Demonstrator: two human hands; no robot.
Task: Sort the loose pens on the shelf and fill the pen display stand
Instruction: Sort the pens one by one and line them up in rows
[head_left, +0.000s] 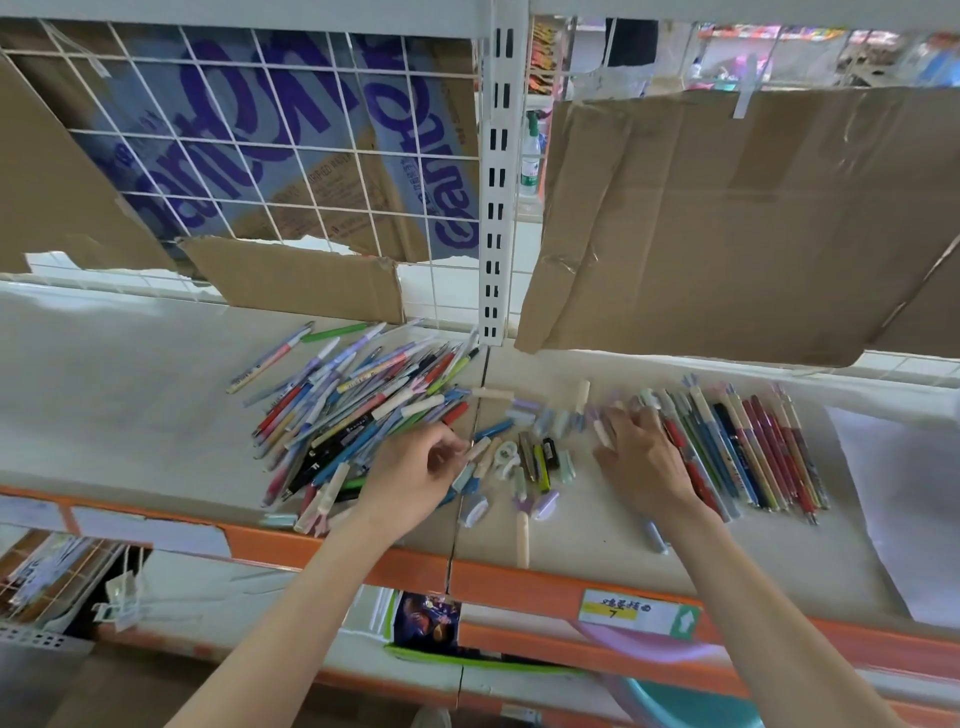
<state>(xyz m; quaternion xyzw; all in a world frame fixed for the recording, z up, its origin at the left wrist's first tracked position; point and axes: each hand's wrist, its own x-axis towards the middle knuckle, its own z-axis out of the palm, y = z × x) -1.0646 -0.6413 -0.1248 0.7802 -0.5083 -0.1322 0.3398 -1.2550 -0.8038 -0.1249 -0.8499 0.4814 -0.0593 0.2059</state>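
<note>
On the pale grey shelf (130, 395), a tangled heap of loose multicoloured plastic pens (353, 410) lies left of centre. The left hand (415, 475) pinches a pale capped pen (480, 448) at the heap's edge. The right hand (641, 457), fingers spread flat (blurred at the tips), rests on a tidy row of sorted pens (748, 447).

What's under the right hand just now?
The right hand lies flat on the near ends of the sorted row of pens, at its left edge, with one grey pen poking out beneath the wrist. Whatever sits under the palm itself is covered.
</note>
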